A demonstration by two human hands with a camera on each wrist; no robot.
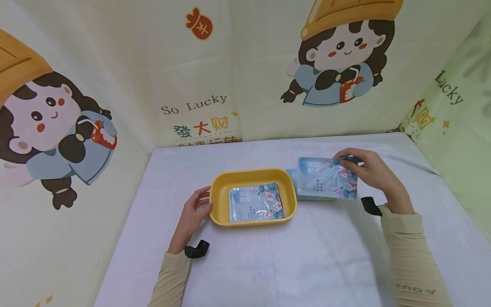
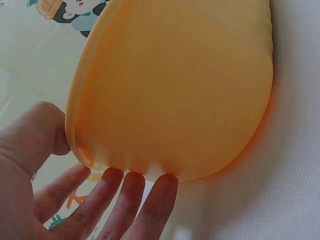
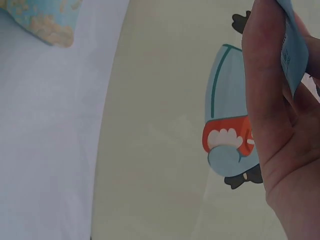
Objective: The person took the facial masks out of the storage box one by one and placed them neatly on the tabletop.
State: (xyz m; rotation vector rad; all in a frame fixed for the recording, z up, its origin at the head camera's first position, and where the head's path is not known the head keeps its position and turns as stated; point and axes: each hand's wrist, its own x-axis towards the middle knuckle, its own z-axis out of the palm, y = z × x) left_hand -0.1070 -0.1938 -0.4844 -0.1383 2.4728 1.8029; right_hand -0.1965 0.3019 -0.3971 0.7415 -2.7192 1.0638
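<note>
At the left end of a yellow plastic tray (image 1: 291, 204), my left hand (image 1: 194, 215) holds the wall, thumb at the rim and fingertips along the outside, as the left wrist view shows close up. Inside the tray lies a flat blue packet (image 1: 253, 204) printed with pink flowers. To the right, my right hand (image 1: 364, 168) pinches a similar floral packet (image 1: 326, 179) by its upper right corner. The pinched packet hangs over a light blue box (image 1: 314, 198), hiding most of it. Only a folded bit of this packet (image 3: 295, 55) shows between thumb and fingers in the right wrist view.
A white cloth (image 1: 276, 264) covers the table. Behind it and at both sides hangs a cream curtain (image 1: 264, 85) with cartoon prints and lettering. A black wrist mount (image 1: 197, 249) sits on the left wrist, another mount (image 1: 371, 206) on the right.
</note>
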